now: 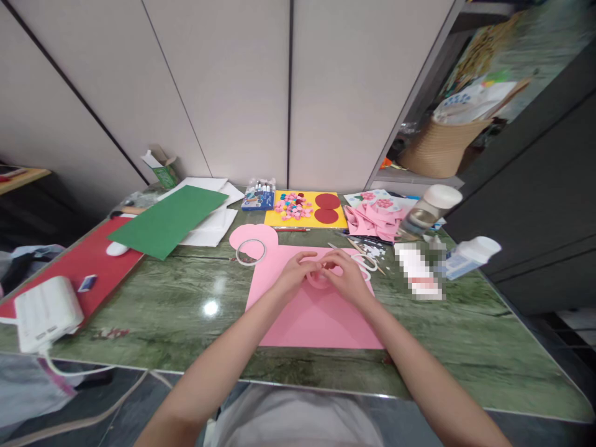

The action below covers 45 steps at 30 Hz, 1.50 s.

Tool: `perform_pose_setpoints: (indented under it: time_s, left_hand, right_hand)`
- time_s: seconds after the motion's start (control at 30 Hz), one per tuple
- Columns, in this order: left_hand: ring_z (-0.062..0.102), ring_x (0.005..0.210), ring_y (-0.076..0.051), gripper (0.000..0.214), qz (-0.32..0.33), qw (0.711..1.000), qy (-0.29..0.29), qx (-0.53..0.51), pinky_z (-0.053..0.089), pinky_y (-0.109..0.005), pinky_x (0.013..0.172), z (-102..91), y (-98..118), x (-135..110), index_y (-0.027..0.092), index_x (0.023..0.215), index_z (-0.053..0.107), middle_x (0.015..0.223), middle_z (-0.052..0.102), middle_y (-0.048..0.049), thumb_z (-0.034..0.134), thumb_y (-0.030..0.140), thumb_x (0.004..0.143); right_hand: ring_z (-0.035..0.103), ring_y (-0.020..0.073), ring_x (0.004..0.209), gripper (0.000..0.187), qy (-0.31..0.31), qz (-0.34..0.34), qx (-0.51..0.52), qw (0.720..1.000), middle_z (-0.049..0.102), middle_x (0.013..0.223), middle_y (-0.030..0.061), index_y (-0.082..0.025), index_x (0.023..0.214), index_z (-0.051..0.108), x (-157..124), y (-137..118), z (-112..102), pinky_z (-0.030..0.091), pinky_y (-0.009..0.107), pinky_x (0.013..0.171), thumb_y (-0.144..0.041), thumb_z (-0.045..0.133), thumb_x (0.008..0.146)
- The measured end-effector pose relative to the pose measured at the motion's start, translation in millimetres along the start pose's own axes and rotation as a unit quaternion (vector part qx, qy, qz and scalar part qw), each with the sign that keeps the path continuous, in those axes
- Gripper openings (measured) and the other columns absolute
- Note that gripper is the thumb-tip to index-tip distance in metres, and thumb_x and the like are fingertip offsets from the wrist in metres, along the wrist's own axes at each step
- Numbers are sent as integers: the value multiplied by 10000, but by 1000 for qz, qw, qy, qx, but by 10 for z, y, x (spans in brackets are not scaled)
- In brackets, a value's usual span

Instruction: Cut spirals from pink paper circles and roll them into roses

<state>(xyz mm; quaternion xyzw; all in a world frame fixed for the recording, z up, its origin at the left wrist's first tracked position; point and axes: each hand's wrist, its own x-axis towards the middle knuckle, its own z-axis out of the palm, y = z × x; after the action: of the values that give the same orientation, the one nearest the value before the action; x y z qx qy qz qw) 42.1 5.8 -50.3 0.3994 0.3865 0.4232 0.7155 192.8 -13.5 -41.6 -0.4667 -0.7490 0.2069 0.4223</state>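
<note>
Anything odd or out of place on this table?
Yes: a blocky, pixelated patch right of the scissors hides whatever lies there. Small white scraps also lie scattered beside the scissors, looking untidy.

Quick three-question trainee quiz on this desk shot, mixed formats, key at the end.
1. True or false: two red circles lie on the yellow sheet.
2. What colour is the small piece between the left hand and right hand? A) white B) pink C) blue
3. Fill in: in the picture, the green sheet lies to the ___ of the yellow one.

Key: 1 true; 2 B; 3 left.
</note>
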Motion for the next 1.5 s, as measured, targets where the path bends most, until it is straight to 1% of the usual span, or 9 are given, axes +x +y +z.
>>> perform_pose_setpoints:
  time_s: [0.27, 0.47, 0.73, 0.9, 1.03, 1.13, 1.33, 1.4, 1.5]
  left_hand:
    - [595, 628, -115, 373, 3, 1000, -2, -3, 412, -232, 615, 10, 42, -13, 138, 960, 551, 714, 651, -31, 654, 144, 602]
    - [589, 626, -112, 406, 3, 1000, 0, -21, 421, -233, 597, 3, -36, 9, 148, 1001, 531, 737, 645, -34, 669, 209, 624]
    - [588, 592, -112, 441, -8, 999, -17, -32, 421, -236, 590, 32, -54, -19, 144, 1016, 523, 727, 656, -43, 685, 218, 612]
    - [577, 562, -107, 447, -8, 999, -21, -35, 418, -243, 590, 63, -48, -40, 138, 1004, 520, 694, 655, -34, 691, 199, 595]
    - [571, 570, -101, 442, -4, 999, -12, -39, 415, -239, 599, 49, -22, -30, 143, 1002, 514, 661, 641, -10, 678, 175, 593]
    - [572, 600, -98, 423, 0, 999, -7, -40, 415, -232, 616, 37, 13, -28, 146, 1002, 517, 651, 629, 0, 656, 159, 602]
    - [594, 652, -124, 385, 3, 1000, -11, -23, 419, -239, 625, 31, 17, -11, 138, 945, 567, 710, 644, -28, 659, 137, 571]
    - [586, 632, -116, 379, 7, 1000, -10, -21, 415, -233, 616, 21, -7, 4, 141, 942, 568, 688, 638, -19, 660, 140, 575]
    - [562, 582, -98, 387, 6, 1000, -11, -24, 400, -223, 579, 11, -46, 15, 147, 971, 551, 664, 627, -11, 657, 171, 600]
  right_hand:
    - [515, 194, 969, 212, -57, -29, 15, 998, 549, 988, 60, -243, 979, 621, -10, 39, 8, 426, 380, 856, -185, 480, 832]
    - [520, 192, 921, 163, -30, -16, 14, 999, 546, 936, 56, -225, 893, 612, -4, 38, 23, 437, 379, 824, -185, 466, 832]
    - [527, 168, 776, 15, 12, 20, 15, 1000, 530, 843, 32, -202, 762, 568, -3, 24, 34, 449, 298, 641, -210, 560, 754]
    - [513, 162, 761, 63, 17, 19, 9, 1000, 527, 789, 16, -197, 701, 521, -2, 26, 34, 427, 286, 630, -173, 575, 723]
    - [522, 159, 751, 25, 9, 17, 14, 1000, 537, 814, 25, -201, 744, 557, 0, -16, 9, 443, 289, 626, -191, 578, 732]
    - [534, 164, 772, 67, -1, 4, 24, 1000, 548, 851, 37, -216, 816, 601, 3, -28, -9, 464, 301, 641, -213, 564, 759]
    - [511, 195, 976, 166, -48, -28, 20, 998, 546, 984, 60, -241, 933, 630, -7, 13, 2, 438, 377, 840, -220, 516, 815]
    - [510, 195, 977, 171, -52, -26, 18, 998, 543, 988, 63, -237, 933, 630, -9, 18, 10, 437, 379, 843, -221, 497, 828]
    - [523, 190, 915, 143, -24, -12, 12, 1000, 545, 929, 55, -233, 885, 631, -7, 13, 15, 459, 358, 773, -240, 502, 823]
